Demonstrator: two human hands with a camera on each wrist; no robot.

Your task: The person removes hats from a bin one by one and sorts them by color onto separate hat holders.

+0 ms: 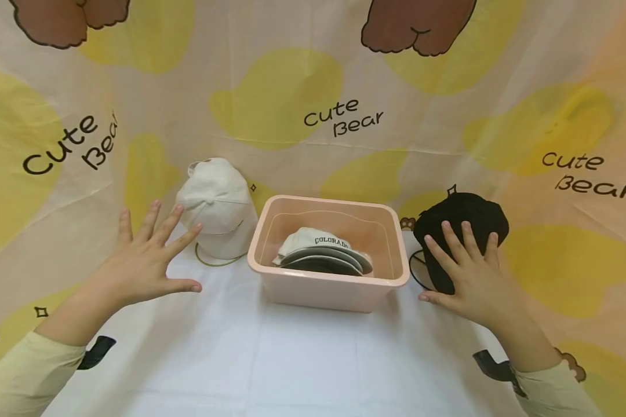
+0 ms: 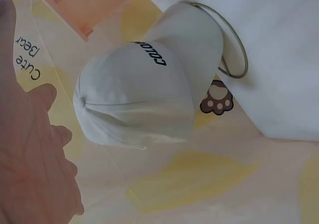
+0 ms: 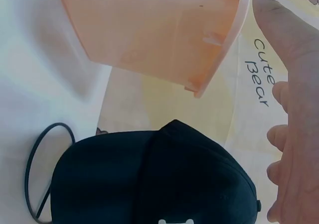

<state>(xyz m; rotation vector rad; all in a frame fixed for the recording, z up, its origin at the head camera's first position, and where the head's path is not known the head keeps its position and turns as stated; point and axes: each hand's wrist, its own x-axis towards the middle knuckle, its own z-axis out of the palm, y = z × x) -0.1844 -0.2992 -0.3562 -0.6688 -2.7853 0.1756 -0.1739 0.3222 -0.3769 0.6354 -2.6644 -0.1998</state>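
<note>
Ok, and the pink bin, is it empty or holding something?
Not empty: the head view shows a white COLORADO cap and layered brims inside the pink bin. How many caps it holds, I cannot tell.

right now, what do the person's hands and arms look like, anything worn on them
The left hand and right hand show no gloves or rings. The left sleeve and right sleeve are plain, pale yellowish cream; a curved black piece juts out by each cuff.
</note>
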